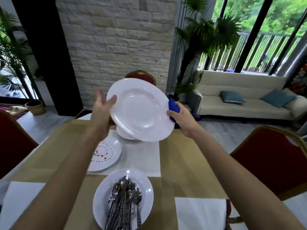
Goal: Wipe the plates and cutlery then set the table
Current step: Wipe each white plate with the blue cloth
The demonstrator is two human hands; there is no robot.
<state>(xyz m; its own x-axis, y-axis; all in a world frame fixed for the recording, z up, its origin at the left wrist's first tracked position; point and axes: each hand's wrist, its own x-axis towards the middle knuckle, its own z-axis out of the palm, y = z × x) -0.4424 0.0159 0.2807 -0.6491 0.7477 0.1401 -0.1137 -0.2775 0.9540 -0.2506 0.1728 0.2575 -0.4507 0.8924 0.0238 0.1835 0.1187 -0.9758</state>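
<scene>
My left hand [103, 112] grips the white plate [141, 110] at its 9 o'clock edge, thumb laid on the upper face of the rim; one finger stands free above the edge, blurred, and the others are hidden behind. My right hand [181, 117] is curled round a bunched blue cloth [173, 107] and presses it against the same plate's rim at 3 o'clock. The plate is in the air, tilted with its face toward me, and looks clean. Directly under it, at 12 o'clock on the table [182, 163], sits a low stack of white plates [126, 135], mostly covered by the one I hold. Toward 10 o'clock from the table's middle lies a stained plate [106, 153] with red spatter across its well, partly under my left forearm. At 6 o'clock, nearest me, a third plate [147, 196] carries a heap of cutlery [126, 196], handles pointing at me, with a few red spots beside it. White napkins lie at 8 o'clock [21, 200] and at 4 o'clock [199, 213]. Red chairs stand at 3 o'clock [274, 163], 9 o'clock [13, 138] and 12 o'clock [141, 76], the last just showing above the raised plate.
</scene>
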